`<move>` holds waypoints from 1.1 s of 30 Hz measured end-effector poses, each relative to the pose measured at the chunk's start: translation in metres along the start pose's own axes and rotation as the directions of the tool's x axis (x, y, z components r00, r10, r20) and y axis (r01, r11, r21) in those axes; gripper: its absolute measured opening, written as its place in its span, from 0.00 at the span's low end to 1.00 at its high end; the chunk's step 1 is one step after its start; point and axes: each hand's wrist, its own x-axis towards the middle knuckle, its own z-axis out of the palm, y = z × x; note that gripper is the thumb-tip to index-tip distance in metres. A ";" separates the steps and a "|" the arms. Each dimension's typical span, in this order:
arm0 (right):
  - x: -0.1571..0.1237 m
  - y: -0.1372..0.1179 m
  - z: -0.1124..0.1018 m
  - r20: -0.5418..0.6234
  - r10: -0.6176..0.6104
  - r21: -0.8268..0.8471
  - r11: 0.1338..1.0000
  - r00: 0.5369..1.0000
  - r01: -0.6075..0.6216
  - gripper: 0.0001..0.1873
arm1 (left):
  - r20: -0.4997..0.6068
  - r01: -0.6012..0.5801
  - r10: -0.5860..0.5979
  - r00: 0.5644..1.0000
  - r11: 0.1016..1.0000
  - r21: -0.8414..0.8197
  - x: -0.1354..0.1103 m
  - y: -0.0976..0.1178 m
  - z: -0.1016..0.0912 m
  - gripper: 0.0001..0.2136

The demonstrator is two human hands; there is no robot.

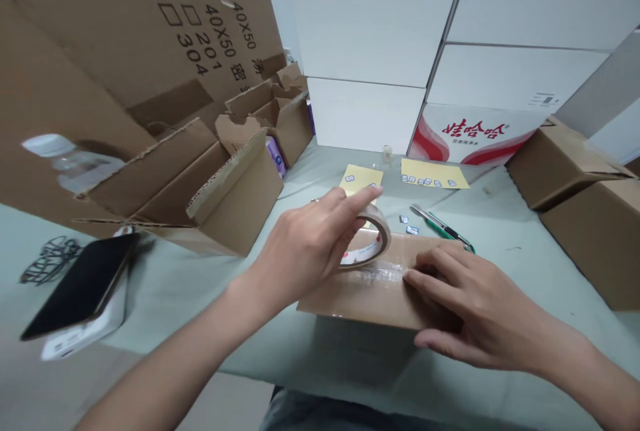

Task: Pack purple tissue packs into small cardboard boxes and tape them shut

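A small cardboard box (360, 297) lies on the table in front of me, with a strip of clear tape along its top. In my left hand (313, 234) is a roll of clear packing tape (383, 234), standing on edge against the box top; the index finger stretches out over the roll. My right hand (465, 304) grips the right end of the box, fingertips on the top beside the tape strip and thumb at the front edge. Just behind the box lie a green utility knife (445, 225) and two small labels (413, 230).
Two yellow sheets (435, 173) with small stickers lie farther back. Open cartons (240, 197) and a plastic bottle (83, 161) stand left, near a dark phone (83, 287). Brown boxes (595, 231) stand right. White boxes (365, 114) form a wall behind.
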 end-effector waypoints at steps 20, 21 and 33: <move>0.021 -0.008 0.002 0.030 0.035 -0.010 0.999 0.999 -0.035 0.47 | 0.095 0.433 -0.567 0.818 0.499 -0.751 -0.042 0.008 0.029 0.18; 0.013 -0.007 -0.001 0.023 0.030 -0.003 1.000 0.999 -0.030 0.46 | 0.104 0.433 -0.562 0.820 0.492 -0.756 -0.042 0.006 0.029 0.18; -0.062 0.122 0.060 -0.139 0.784 0.041 0.615 0.605 -0.787 0.25 | 0.056 0.373 -0.568 0.821 0.460 -0.806 -0.044 0.004 0.034 0.15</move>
